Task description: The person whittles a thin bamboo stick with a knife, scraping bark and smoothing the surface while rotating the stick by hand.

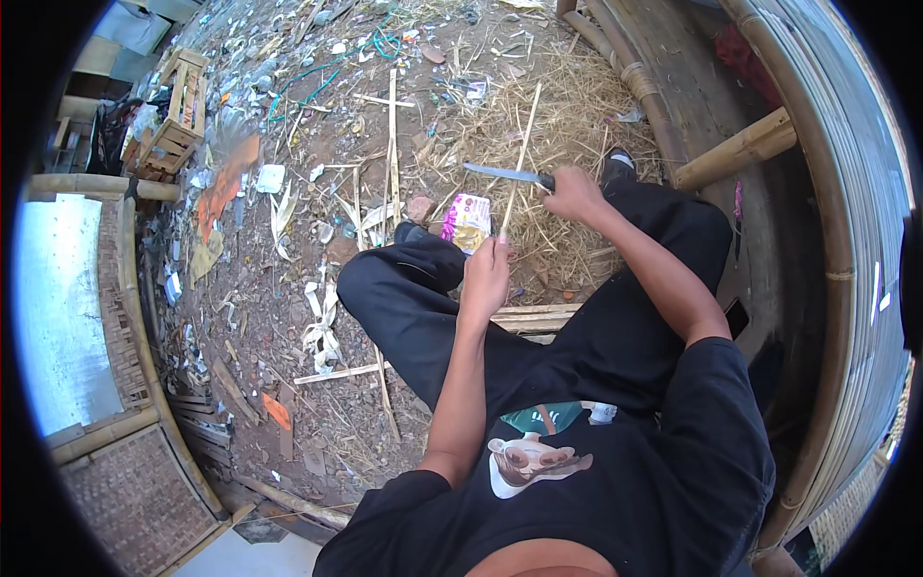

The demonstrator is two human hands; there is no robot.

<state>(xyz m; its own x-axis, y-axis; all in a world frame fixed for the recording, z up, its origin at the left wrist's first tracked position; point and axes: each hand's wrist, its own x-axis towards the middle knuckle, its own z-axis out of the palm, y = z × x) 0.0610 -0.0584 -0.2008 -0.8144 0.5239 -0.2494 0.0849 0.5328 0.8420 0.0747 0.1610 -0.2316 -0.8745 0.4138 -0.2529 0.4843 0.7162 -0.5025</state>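
My left hand [486,276] is closed around the lower end of a thin bamboo strip [530,125], which points up and away from me. In my right hand [575,195] is a knife [505,173], gripped by its dark handle, with the blade pointing left. The blade crosses the strip a little above my left hand; whether it touches the strip I cannot tell. Beside the strip lies a pink, white and yellow packet [467,222]. Pale shavings [567,125] cover the ground beyond and beneath my hands. Several split bamboo strips [534,317] lie between my legs.
More strips [392,144] lie on the littered ground to the left. A wooden crate [183,111] stands at the far left. Bamboo-framed woven panels [135,490] edge the left side, and a bamboo pole frame [838,279] rises close on my right.
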